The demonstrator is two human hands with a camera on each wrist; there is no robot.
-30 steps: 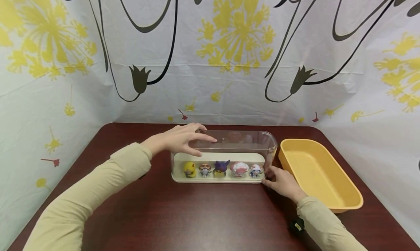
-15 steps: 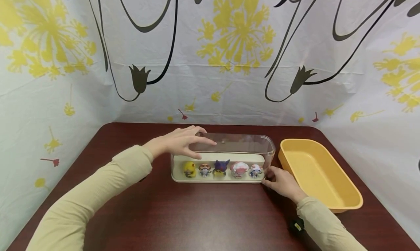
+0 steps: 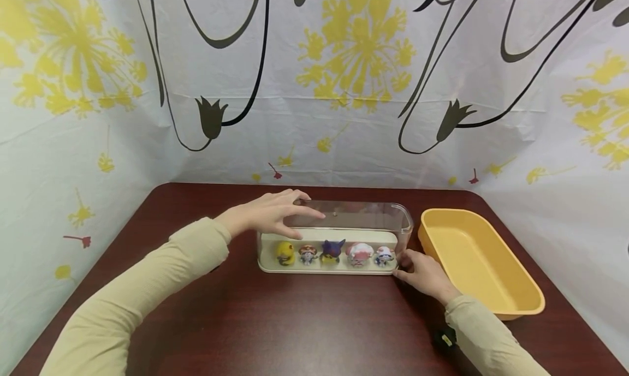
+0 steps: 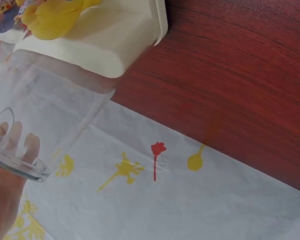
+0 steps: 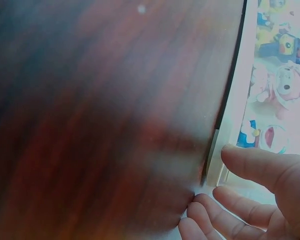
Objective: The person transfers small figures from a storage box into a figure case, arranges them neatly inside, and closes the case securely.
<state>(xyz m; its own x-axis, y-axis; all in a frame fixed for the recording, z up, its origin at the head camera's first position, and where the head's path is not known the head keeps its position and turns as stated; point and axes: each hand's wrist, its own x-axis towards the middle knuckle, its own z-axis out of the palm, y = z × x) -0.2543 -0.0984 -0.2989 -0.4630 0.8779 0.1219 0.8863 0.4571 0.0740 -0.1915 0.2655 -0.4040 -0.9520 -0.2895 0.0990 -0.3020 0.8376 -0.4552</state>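
Note:
A display case stands on the table: a clear cover [image 3: 356, 215] over a cream base [image 3: 329, 273]. Inside, several small figurines line up, among them a yellow one [image 3: 285, 254], a purple one [image 3: 332, 251] and a pink-and-white one [image 3: 359, 254]. My left hand [image 3: 265, 212] holds the cover at its upper left, thumb in front and some fingers behind. Through the plastic, those fingers [image 4: 27, 147] show in the left wrist view. At the front right corner, my right hand [image 3: 423, 273] grips the case; its thumb [image 5: 255, 165] presses the base's front rim.
A yellow plastic tub [image 3: 472, 250] sits to the right, close to my right hand. The dark red-brown table [image 3: 314, 321] extends in front of the case. Patterned white cloth [image 3: 275, 76] hangs behind and at both sides.
The clear cover has come down slightly over the base from a second ago, and my left hand lowered a little with it. My right hand has stayed at the corner.

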